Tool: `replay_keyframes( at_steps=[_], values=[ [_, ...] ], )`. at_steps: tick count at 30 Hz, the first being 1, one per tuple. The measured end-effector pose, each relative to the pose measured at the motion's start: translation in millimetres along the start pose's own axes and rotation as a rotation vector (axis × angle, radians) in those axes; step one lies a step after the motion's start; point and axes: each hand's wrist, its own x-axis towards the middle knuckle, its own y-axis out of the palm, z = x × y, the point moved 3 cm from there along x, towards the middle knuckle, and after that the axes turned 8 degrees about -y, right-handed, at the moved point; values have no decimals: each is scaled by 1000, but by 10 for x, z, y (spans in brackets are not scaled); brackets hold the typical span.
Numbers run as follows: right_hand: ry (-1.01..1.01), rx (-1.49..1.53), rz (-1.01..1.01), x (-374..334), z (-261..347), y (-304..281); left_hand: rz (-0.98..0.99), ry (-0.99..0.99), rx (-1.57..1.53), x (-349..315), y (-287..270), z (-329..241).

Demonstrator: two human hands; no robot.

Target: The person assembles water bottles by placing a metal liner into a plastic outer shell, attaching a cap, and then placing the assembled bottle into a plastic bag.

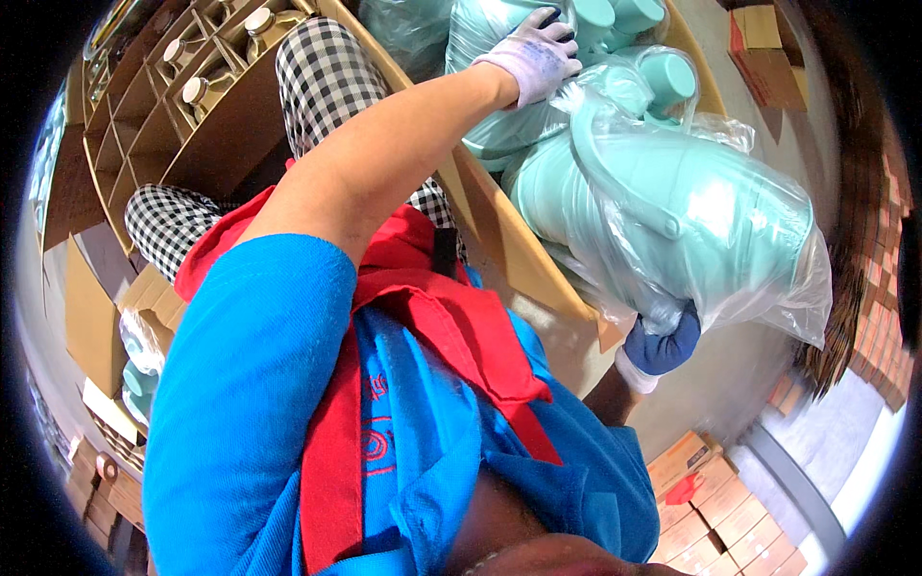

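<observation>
A large pale teal jug-like vessel (720, 206) with a curved handle lies tilted in a clear plastic bag over the edge of a cardboard box (519, 240). My right hand (663, 344), in a blue-palmed glove with a white cuff, curls its fingers around a bunched part of that bag at the vessel's underside. Up at the box, my left hand (538, 58) wears a whitish, blue-stained glove. Its fingers are spread over more bagged teal vessels (480, 38); the surface under its palm is hidden. Teal round caps (667, 77) show beside it.
A divided carton (134, 125) holding glass bottles with white caps (197, 91) stands at the upper left, beside my checked trouser legs (327, 77). An open carton (764, 58) sits at the upper right. Stacked cartons (720, 509) are at the lower right.
</observation>
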Motion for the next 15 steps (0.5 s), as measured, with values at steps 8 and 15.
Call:
replay_keyframes(
  at_steps=[8, 15],
  values=[
    [-151, -75, 81, -75, -195, -92, 64, 88, -98, -35, -135, 387],
    [-32, 337, -134, 172, -293, 70, 83, 292, -85, -326, -532, -215]
  ],
)
